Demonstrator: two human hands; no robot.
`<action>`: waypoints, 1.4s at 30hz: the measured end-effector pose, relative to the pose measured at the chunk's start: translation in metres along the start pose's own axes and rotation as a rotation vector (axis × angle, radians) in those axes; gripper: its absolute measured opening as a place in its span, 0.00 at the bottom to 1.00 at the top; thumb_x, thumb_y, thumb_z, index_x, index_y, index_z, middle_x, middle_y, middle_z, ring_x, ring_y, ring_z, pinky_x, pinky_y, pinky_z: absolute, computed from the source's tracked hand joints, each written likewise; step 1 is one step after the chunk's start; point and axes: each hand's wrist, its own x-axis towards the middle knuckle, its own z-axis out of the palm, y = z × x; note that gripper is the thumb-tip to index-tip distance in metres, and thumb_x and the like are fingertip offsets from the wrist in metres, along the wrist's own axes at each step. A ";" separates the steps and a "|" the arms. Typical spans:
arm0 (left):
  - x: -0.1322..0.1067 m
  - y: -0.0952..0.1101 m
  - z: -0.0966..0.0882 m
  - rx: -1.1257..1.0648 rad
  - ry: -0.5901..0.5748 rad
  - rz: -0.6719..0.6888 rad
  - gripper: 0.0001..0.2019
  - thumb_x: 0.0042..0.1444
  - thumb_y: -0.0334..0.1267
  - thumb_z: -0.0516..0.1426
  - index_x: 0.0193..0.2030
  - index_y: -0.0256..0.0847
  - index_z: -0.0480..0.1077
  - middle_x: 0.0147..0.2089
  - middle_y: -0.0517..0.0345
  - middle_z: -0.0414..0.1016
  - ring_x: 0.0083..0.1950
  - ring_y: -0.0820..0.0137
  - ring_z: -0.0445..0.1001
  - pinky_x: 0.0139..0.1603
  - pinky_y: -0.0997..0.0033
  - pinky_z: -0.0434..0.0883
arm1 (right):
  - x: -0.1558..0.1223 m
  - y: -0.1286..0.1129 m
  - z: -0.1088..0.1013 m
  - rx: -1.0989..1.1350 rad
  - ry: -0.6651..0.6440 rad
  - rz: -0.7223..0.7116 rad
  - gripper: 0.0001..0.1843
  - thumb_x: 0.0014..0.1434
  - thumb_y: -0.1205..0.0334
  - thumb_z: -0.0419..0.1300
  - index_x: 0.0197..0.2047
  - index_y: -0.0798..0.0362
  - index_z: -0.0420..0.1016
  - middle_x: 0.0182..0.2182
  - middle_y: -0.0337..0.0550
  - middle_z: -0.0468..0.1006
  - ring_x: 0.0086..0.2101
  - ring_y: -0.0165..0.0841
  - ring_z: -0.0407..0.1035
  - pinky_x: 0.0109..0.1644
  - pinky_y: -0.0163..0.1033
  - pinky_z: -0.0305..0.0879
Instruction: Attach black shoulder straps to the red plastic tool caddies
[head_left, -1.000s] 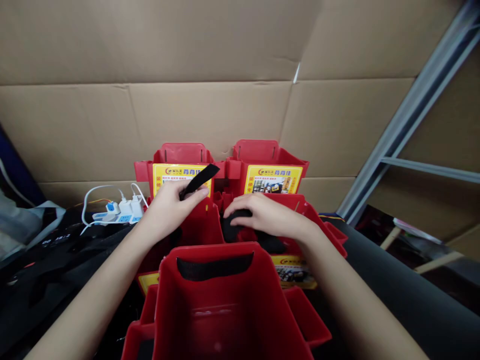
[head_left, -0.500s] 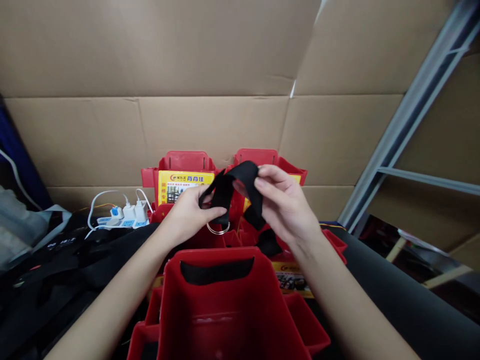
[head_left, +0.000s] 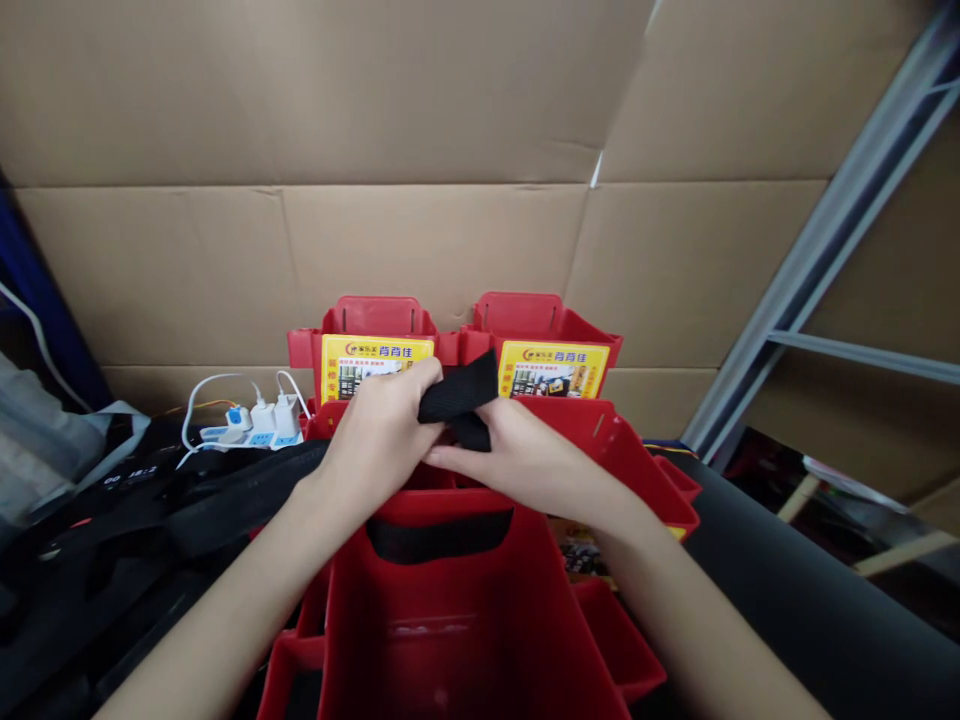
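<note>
Both my hands meet over a cluster of red plastic bins. My left hand (head_left: 382, 440) is closed on a folded black webbing strap (head_left: 459, 398), thumb on top. My right hand (head_left: 510, 462) pinches the same strap from below and to the right. Directly under the hands stands the nearest red bin (head_left: 450, 610), with a black strap (head_left: 439, 535) lying along its far inner wall. Two more red bins (head_left: 465, 345) with yellow labels stand behind, against the cardboard.
A cardboard wall (head_left: 420, 230) closes off the back. A white power strip (head_left: 251, 425) with plugs and cables lies at left, next to black fabric and straps (head_left: 112, 520). A grey metal shelf frame (head_left: 810, 250) rises at right over a dark surface (head_left: 810, 600).
The strap was raised and spread between both hands with a metal ring hanging; now the hands have come down and together, and the strap is bunched between them. The ring is hidden.
</note>
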 end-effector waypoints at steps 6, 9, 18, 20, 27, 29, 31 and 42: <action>0.001 0.001 -0.007 -0.298 0.018 -0.126 0.09 0.53 0.42 0.54 0.31 0.38 0.66 0.30 0.59 0.72 0.31 0.71 0.69 0.33 0.72 0.65 | 0.005 0.012 -0.001 0.293 0.098 0.209 0.07 0.52 0.64 0.59 0.36 0.57 0.72 0.22 0.38 0.75 0.22 0.27 0.71 0.26 0.31 0.68; -0.002 -0.002 -0.017 -0.102 0.054 -0.158 0.16 0.60 0.46 0.47 0.28 0.38 0.64 0.25 0.59 0.68 0.27 0.72 0.65 0.28 0.71 0.62 | 0.006 0.016 -0.004 0.468 0.245 0.298 0.10 0.49 0.62 0.63 0.34 0.56 0.68 0.27 0.40 0.76 0.26 0.29 0.74 0.26 0.30 0.70; -0.003 -0.017 0.003 -0.097 -0.068 0.039 0.09 0.57 0.37 0.52 0.41 0.40 0.70 0.41 0.55 0.77 0.40 0.66 0.74 0.41 0.68 0.68 | 0.001 0.012 0.003 0.571 0.180 0.180 0.12 0.48 0.62 0.64 0.33 0.53 0.65 0.32 0.37 0.71 0.34 0.31 0.73 0.36 0.37 0.74; -0.002 -0.020 0.004 -0.083 -0.081 0.058 0.08 0.57 0.34 0.51 0.37 0.39 0.72 0.37 0.55 0.78 0.38 0.66 0.74 0.40 0.68 0.69 | 0.000 0.011 0.003 0.500 0.095 0.167 0.11 0.49 0.60 0.63 0.34 0.53 0.66 0.33 0.37 0.72 0.35 0.30 0.73 0.36 0.35 0.72; -0.003 -0.020 0.002 0.093 -0.133 0.104 0.09 0.54 0.31 0.51 0.36 0.39 0.73 0.38 0.52 0.78 0.39 0.64 0.75 0.40 0.65 0.69 | -0.001 0.013 0.002 0.277 0.045 0.183 0.08 0.51 0.58 0.61 0.31 0.55 0.72 0.29 0.39 0.74 0.32 0.28 0.69 0.35 0.35 0.70; -0.003 -0.020 0.002 0.087 -0.170 0.091 0.09 0.56 0.33 0.50 0.36 0.39 0.72 0.37 0.52 0.78 0.37 0.64 0.75 0.38 0.65 0.69 | 0.000 0.015 0.001 0.363 0.046 0.225 0.07 0.49 0.60 0.63 0.30 0.55 0.73 0.28 0.38 0.74 0.30 0.27 0.68 0.33 0.34 0.71; -0.003 -0.020 0.001 0.065 -0.203 0.068 0.10 0.58 0.37 0.50 0.39 0.39 0.72 0.39 0.51 0.77 0.38 0.63 0.75 0.40 0.64 0.69 | 0.001 0.016 0.001 0.463 0.075 0.278 0.06 0.48 0.62 0.64 0.28 0.55 0.73 0.27 0.37 0.73 0.29 0.26 0.68 0.33 0.33 0.71; -0.004 -0.020 0.000 -0.257 -0.146 0.004 0.17 0.60 0.42 0.48 0.53 0.41 0.67 0.56 0.52 0.70 0.57 0.64 0.67 0.58 0.61 0.62 | 0.007 0.023 -0.001 0.771 0.218 0.284 0.09 0.42 0.65 0.67 0.30 0.53 0.75 0.35 0.37 0.75 0.36 0.27 0.69 0.47 0.37 0.66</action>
